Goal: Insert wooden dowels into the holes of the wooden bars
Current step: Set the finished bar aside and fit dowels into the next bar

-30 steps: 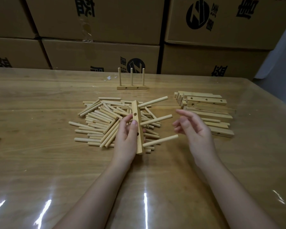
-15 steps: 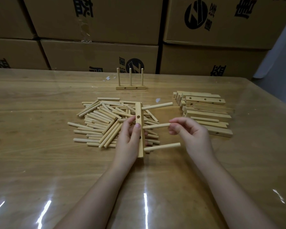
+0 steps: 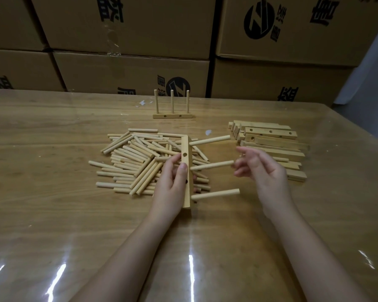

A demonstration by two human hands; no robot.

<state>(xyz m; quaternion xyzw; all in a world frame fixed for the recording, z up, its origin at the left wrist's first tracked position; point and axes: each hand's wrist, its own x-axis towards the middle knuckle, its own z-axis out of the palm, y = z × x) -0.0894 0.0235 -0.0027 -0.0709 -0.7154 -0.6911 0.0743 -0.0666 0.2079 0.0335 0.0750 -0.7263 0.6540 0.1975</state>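
Glossy surface (image 3: 52, 214) – left hand (image 3: 172, 186) grips the bar (image 3: 186, 144), right hand (image 3: 264, 175) open by the middle dowel (image 3: 212, 166) – if half-seated it could drop.

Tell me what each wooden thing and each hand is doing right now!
Pale wooden bar with holes: held by the left hand, three round wooden dowels plugged in, pointing right.
Left hand: grips that bar.
Right hand: fingers loose, empty, by the middle dowel's tip.
Finished bar at the far edge: standing, three dowels upright.
Pile of loose dowels: lying flat, unused.
Stack of wooden bars: lying flat, visible holes empty.
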